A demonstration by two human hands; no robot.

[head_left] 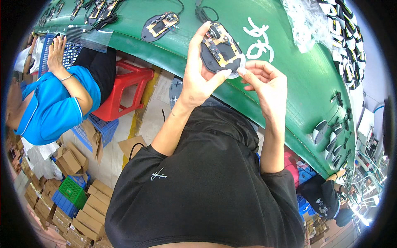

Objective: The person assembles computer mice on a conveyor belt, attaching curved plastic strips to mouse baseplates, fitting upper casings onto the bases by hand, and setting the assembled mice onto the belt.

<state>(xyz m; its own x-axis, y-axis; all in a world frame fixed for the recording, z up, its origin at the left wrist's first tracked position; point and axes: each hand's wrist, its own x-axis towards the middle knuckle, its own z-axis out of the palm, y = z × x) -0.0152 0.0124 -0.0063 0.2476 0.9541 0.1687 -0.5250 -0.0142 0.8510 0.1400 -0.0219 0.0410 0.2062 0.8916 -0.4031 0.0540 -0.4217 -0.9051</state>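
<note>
An uncovered computer mouse base (222, 46), black with a tan circuit board and a scroll wheel, is held over the near edge of the green work surface (285, 89). My left hand (193, 80) grips it from the left, fingers along its far side and thumb at its near end. A translucent white curved strip (242, 62) lies along the base's near right rim. My right hand (266, 84) pinches that strip between thumb and forefinger, its other fingers loosely curled. The base's black cable (202, 14) runs off at the far side.
Another open mouse base (159, 27) lies to the left. A clear plastic bag (310, 27) and rows of black-and-white mouse shells (347, 45) are at the far right; cabled mice (320, 131) sit nearer. Leftward are a person in blue (62, 105) and a red stool (124, 91).
</note>
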